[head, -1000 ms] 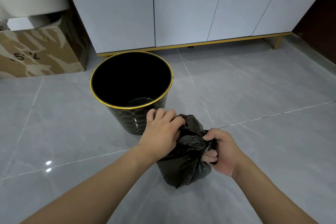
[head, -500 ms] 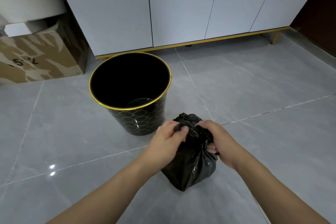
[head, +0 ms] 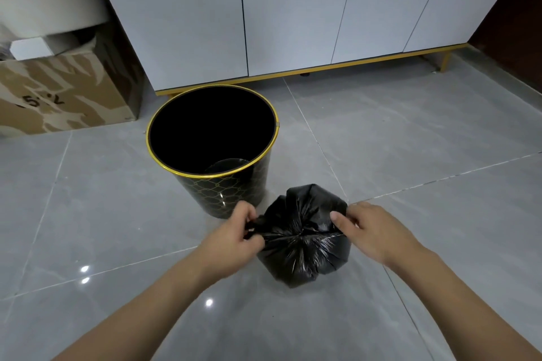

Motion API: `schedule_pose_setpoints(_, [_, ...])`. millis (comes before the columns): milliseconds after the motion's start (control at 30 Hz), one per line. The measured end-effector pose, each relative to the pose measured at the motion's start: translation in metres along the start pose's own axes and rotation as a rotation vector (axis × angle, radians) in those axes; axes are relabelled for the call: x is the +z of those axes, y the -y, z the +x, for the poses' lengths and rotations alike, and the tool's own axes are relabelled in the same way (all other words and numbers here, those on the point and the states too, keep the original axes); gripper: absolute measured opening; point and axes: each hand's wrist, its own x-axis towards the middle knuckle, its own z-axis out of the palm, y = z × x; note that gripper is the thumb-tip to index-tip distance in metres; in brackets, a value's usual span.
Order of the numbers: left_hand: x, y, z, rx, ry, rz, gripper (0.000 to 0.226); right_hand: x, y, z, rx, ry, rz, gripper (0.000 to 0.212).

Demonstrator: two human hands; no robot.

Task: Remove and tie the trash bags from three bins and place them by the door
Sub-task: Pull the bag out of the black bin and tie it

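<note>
Black trash bag (head: 303,239) sits on the grey tiled floor (head: 410,155) just in front of the emptied gold-rimmed bin (head: 212,132), mouth gathered to a knot at centre; film looks thin, soft, slippery and light, so best held by the twisted ends or, judged, lifted by the knot. Left hand (head: 234,239) pinches the left tail, right hand (head: 372,230) pinches the right tail. Versus half a second ago: hands were together atop the bag, now drawn apart, cinching the knot flat.
</note>
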Motion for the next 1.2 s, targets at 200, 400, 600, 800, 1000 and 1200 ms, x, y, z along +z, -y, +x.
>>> schedule_pose_setpoints(200, [0.015,0.017,0.006,0.026,-0.119,0.737,0.043,0.005,0.009,-0.005,0.024,0.238,-0.052,0.047])
schedule_pose_setpoints(400, [0.026,0.029,0.001,0.104,-0.225,0.795,0.022,0.020,0.008,-0.003,0.228,0.293,0.150,0.041])
schedule_pose_setpoints(600, [0.041,0.001,-0.013,0.410,-0.257,0.774,0.008,0.004,0.025,0.009,0.682,0.321,1.897,0.032])
schedule_pose_setpoints(800, [0.048,-0.014,-0.014,0.417,-0.113,0.673,0.013,0.031,0.054,-0.002,0.405,0.052,1.193,0.023])
schedule_pose_setpoints(1000, [0.025,-0.013,-0.012,0.291,0.025,0.646,0.020,0.051,0.049,-0.011,0.220,0.313,0.811,0.024])
schedule_pose_setpoints(1200, [0.002,-0.018,-0.008,0.163,0.078,0.623,0.014,0.054,0.051,-0.007,0.066,0.365,0.627,0.030])
